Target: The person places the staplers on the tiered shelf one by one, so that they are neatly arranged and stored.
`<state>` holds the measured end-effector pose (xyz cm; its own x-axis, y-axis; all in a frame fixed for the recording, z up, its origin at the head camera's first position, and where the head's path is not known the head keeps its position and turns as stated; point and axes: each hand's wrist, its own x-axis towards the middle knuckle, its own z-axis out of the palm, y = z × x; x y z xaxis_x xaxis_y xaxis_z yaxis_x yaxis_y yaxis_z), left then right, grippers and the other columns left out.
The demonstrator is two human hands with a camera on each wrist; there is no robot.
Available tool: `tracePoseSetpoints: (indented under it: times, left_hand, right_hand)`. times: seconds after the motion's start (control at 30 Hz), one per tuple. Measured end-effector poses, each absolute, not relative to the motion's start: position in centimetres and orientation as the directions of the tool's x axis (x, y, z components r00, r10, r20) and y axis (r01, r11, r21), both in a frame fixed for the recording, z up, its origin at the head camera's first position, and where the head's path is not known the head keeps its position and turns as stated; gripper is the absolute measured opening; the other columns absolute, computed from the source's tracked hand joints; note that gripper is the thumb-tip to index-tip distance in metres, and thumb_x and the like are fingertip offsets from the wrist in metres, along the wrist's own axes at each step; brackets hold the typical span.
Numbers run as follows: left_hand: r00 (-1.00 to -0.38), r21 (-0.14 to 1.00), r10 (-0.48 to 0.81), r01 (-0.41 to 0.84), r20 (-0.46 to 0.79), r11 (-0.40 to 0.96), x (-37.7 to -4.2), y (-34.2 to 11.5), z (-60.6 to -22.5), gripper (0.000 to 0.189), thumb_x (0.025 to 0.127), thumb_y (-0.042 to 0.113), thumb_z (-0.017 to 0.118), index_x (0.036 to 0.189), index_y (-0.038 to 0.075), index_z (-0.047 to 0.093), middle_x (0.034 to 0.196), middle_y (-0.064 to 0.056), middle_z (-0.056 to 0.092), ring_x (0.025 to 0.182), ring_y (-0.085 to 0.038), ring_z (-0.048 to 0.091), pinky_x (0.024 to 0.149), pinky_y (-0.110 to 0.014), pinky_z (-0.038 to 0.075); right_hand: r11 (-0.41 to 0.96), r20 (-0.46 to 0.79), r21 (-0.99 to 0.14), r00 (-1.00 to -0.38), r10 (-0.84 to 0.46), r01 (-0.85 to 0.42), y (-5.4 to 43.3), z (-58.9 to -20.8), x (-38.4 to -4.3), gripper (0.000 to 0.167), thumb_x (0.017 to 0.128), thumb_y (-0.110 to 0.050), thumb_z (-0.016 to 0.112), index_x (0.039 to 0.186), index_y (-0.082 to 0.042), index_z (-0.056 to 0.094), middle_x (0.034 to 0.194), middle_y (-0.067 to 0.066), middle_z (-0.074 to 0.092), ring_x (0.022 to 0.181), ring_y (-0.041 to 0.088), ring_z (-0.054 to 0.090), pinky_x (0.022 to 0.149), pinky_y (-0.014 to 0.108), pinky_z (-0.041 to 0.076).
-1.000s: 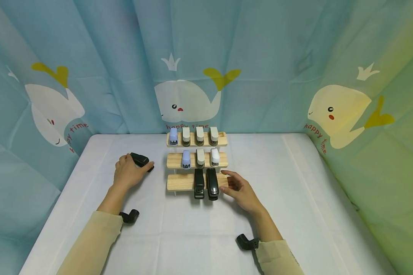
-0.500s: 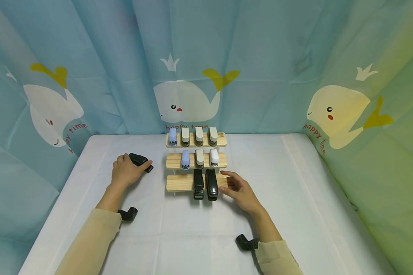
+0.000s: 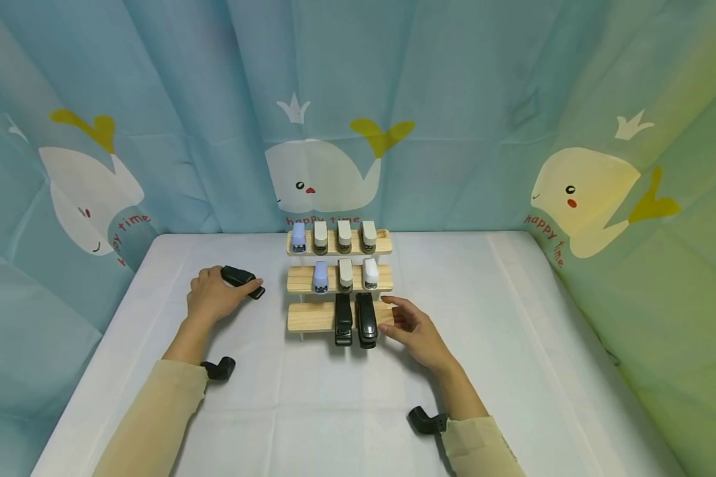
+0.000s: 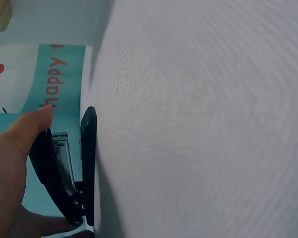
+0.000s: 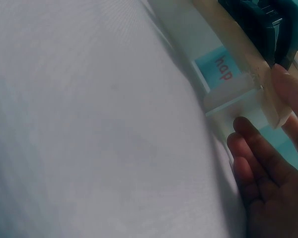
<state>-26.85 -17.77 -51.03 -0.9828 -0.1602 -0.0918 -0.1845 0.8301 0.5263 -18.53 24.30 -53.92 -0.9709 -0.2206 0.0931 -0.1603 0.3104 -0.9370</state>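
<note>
On the table left of the rack, a black stapler (image 3: 238,277) is gripped by my left hand (image 3: 211,296), with the thumb at its near right end. The left wrist view shows this stapler (image 4: 88,163) with its base on the cloth and its upper arm angled apart from the base. My right hand (image 3: 419,336) holds the right end of the lowest step of a three-step wooden rack (image 3: 311,317), thumb in front and index finger behind. Close by the thumb, two black staplers (image 3: 366,320) stand side by side on that step. The right wrist view shows the other fingers (image 5: 260,148) bent below the board.
Small lilac staplers (image 3: 321,277) and several grey-white staplers (image 3: 344,236) line the upper two steps. A white cloth covers the table (image 3: 334,411). Behind and beside it hangs a curtain (image 3: 465,132) with whale prints. Black wrist cameras (image 3: 427,421) sit at both cuffs.
My left hand and forearm have shifted slightly to the left, still on the black stapler. My right hand stays at the rack's end. The whole head view has drifted a little.
</note>
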Motion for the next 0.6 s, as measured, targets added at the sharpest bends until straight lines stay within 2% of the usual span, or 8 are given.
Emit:
tracePoseSetpoints:
  times: [0.6]
  left_hand:
    - [-0.981, 0.589, -0.185, -0.181, -0.054, 0.788, -26.55, -18.08, -51.08, 0.118, 0.08, 0.077, 0.069, 0.153, -0.01, 0.035, 0.142, -0.033, 0.046, 0.132, -0.05, 0.04, 0.104, -0.063, 0.039]
  right_hand:
    - [0.304, 0.095, -0.939, -0.97, -0.223, -0.162, 24.38, -53.99, -18.58, 0.058, 0.093, -0.015, 0.079, 0.146, -0.018, 0.057, 0.117, 0.019, 0.068, 0.099, 0.022, 0.065, 0.086, 0.027, 0.053]
